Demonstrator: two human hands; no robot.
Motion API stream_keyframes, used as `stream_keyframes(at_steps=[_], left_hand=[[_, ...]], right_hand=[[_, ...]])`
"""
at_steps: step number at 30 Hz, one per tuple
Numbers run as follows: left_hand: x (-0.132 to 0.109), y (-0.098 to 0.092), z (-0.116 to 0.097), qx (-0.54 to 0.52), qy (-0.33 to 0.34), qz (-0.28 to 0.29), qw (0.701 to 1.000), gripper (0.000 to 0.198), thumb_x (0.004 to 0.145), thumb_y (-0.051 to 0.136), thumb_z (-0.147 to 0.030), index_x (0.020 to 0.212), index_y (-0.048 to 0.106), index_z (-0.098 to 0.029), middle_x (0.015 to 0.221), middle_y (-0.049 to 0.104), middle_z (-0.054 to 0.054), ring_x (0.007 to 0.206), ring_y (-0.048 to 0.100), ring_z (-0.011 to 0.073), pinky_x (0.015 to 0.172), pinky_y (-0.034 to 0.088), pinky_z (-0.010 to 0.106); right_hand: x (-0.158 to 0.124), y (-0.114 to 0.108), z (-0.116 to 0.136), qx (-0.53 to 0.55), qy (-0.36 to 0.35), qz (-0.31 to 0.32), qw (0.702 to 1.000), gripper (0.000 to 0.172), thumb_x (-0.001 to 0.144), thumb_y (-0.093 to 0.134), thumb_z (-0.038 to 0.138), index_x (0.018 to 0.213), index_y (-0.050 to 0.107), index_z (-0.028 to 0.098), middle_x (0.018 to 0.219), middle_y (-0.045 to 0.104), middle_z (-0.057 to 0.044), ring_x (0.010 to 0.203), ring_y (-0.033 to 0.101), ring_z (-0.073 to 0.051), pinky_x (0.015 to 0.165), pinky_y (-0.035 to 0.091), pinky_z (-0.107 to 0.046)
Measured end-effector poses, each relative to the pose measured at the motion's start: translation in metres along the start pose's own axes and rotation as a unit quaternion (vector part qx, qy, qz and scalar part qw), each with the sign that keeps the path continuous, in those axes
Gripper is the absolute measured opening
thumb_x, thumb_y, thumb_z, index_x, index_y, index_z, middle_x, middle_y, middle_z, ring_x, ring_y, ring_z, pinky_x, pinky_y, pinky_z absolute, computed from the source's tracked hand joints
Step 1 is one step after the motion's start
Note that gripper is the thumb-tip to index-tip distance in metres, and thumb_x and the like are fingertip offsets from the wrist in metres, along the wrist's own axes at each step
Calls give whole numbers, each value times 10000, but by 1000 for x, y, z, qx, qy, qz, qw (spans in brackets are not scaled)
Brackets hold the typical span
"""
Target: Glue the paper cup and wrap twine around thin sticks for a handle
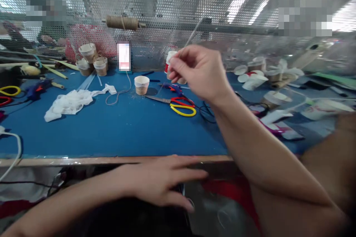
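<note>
The right grip (200, 70) is raised over the far half of the blue surface (122, 133), thumb and fingertips drawn together in a pinch, apparently on a thin pale strip (195, 31) that slants up beyond the knuckles; its lower end cannot be made out. The left grip (155, 181) is held low at the front edge, fingers spread, holding nothing; contact with the edge cannot be confirmed. An upright paper cup (141, 86) stands to the left of the right grip, with the blade tips of the scissors (183, 106) just beside its base. A blue glue gun (172, 88) lies behind the scissors, and a loop of thin cord (111, 100) lies left of the cup, near the crumpled white cloth (69, 103). Principal hazards, by judgement: the strip may slip free if the pinch slackens, since only the fingertips bear on it; a low sweep of the right grip may knock the light cup over or push the scissors into it; if the glue gun is hot, which cannot be told, a dropped wrist may be burned; a trailing end of the strip may snag on the scissors' handles or the black cable (207, 114) beside them.
</note>
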State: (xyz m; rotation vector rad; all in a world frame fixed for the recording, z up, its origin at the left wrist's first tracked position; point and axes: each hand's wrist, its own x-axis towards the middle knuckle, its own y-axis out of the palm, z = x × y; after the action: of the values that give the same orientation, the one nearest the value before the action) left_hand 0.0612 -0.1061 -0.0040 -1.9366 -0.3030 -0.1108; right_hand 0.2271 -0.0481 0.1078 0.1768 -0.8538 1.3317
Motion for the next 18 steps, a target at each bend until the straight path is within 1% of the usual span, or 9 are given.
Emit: stream_keyframes(at_steps=[1, 3, 5, 7, 8, 10, 12, 15, 18], left_hand=[[11, -1, -7, -12, 34, -37, 999, 507, 853, 433, -399, 1300, 394, -162, 1376, 404, 104, 1268, 356, 189, 1039, 310, 330], [23, -13, -5, -2, -12, -141, 990, 389, 870, 416, -294, 1217, 484, -132, 1210, 571, 121, 1175, 464, 195, 1011, 341, 364], [20, -33, 14, 21, -95, -225, 969, 276, 867, 414, -263, 993, 618, -126, 879, 694, 104, 869, 622, 193, 853, 455, 368], [10, -55, 41, 33, -184, -275, 943, 219, 833, 472, -272, 773, 635, -137, 714, 678, 71, 662, 612, 164, 666, 488, 313], [5, -65, 53, 41, -214, -301, 928, 182, 804, 519, -280, 754, 620, -138, 699, 665, 61, 621, 591, 150, 618, 478, 292], [0, -78, 72, 22, -228, -322, 918, 173, 749, 590, -296, 810, 596, -135, 746, 654, 59, 664, 586, 145, 613, 467, 270], [3, -84, 84, -45, -219, -323, 919, 189, 734, 600, -286, 841, 573, -132, 771, 650, 55, 676, 588, 131, 615, 466, 253], [15, -88, 97, -155, -187, -310, 919, 116, 744, 563, -250, 754, 541, -136, 680, 621, 23, 601, 566, 101, 579, 460, 233], [24, -92, 109, -218, -154, -314, 911, 91, 733, 559, -218, 700, 517, -144, 609, 578, -5, 552, 541, 84, 551, 452, 223]], right_hand=[[2, 7, -1, 7, 7, 21, 1000, 139, 780, 603, 216, 668, 531, 177, 584, 563, 21, 503, 574, -88, 462, 497, -212], [3, 17, -2, 22, 14, 56, 998, 145, 797, 580, 230, 677, 526, 169, 596, 567, 21, 514, 575, -78, 481, 502, -202], [1, 22, -4, 28, 18, 78, 996, 161, 806, 566, 252, 680, 525, 160, 607, 570, 14, 524, 580, -77, 488, 504, -199], [-1, 23, -8, 31, 24, 94, 995, 168, 802, 566, 260, 680, 523, 153, 609, 571, 10, 529, 586, -81, 491, 507, -202], [-2, 24, -10, 35, 29, 99, 994, 158, 800, 566, 255, 689, 523, 152, 610, 573, 10, 528, 588, -83, 492, 508, -204], [-1, 29, -16, 47, 37, 106, 993, 119, 797, 560, 229, 714, 522, 152, 617, 579, 11, 527, 593, -86, 495, 512, -208], [3, 35, -20, 52, 37, 114, 991, 89, 797, 544, 203, 728, 521, 153, 617, 585, 11, 523, 594, -86, 503, 512, -211], [14, 42, -23, 30, 24, 136, 990, 91, 800, 528, 209, 728, 526, 153, 588, 580, 16, 500, 575, -84, 504, 498, -215], [25, 44, -24, -5, -4, 139, 990, 95, 799, 525, 219, 732, 537, 153, 581, 574, 16, 508, 562, -88, 509, 473, -217]])
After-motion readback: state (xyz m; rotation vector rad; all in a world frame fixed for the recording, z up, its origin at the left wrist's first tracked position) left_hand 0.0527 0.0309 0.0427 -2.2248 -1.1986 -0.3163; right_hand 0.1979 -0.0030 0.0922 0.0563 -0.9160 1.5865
